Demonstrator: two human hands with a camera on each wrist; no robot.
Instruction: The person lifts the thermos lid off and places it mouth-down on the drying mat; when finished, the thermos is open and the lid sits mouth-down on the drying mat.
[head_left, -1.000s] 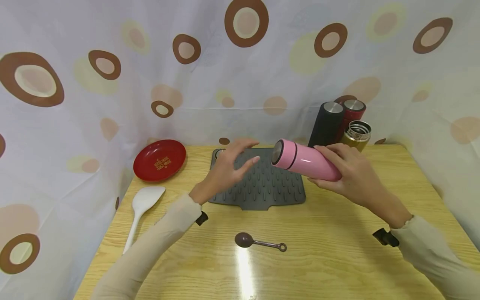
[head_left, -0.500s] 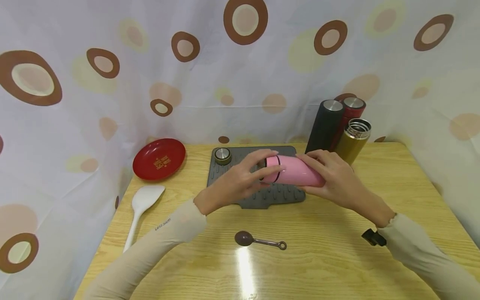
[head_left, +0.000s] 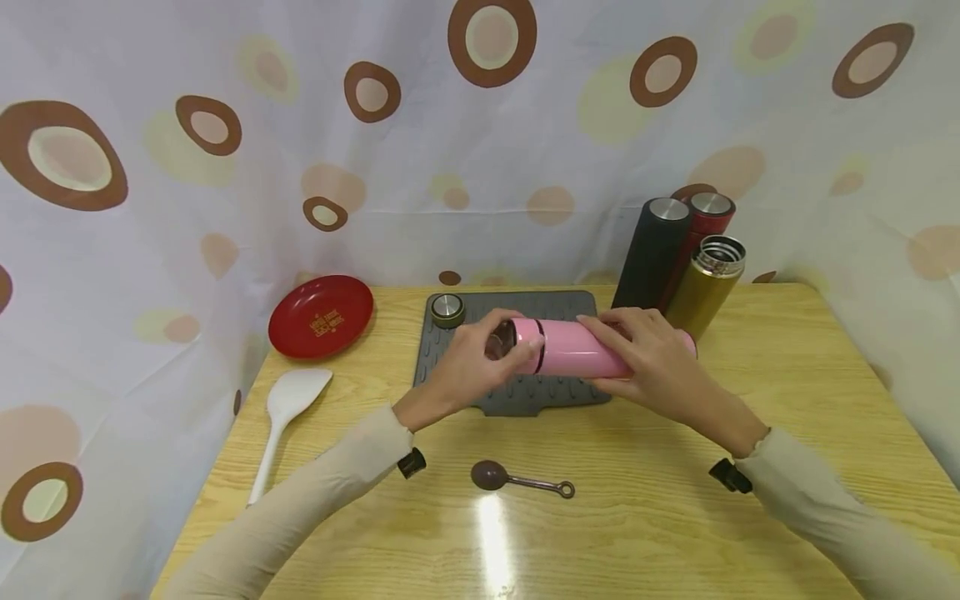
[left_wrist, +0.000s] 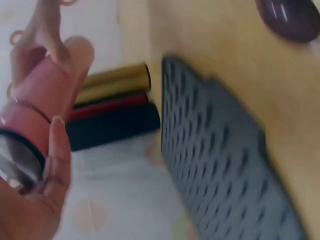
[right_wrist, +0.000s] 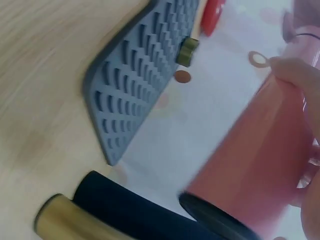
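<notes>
A pink thermos flask (head_left: pixel 570 348) lies on its side in the air above the dark grey drying mat (head_left: pixel 517 400). My right hand (head_left: pixel 648 354) grips its body near the base. At the other end, my left hand (head_left: pixel 476 358) curls thumb and fingers around the capped end, below a black ring. The left wrist view shows the flask's steel-topped lid (left_wrist: pixel 20 157) inside that hand. In the right wrist view the flask's dark-rimmed base (right_wrist: pixel 215 215) faces the camera. A gold bottle lid (head_left: pixel 447 310) with a steel top sits on the mat's back left corner.
At the back right stand a black flask (head_left: pixel 651 254), a red flask (head_left: pixel 711 215) and a lidless gold flask (head_left: pixel 703 287). To the left are a red plate (head_left: pixel 321 317) and a white spatula (head_left: pixel 288 400). A brown spoon (head_left: pixel 491 475) lies in front.
My left hand has come from beside the flask to grip its lid end. My right hand has brought the flask left and turned it closer to level.
</notes>
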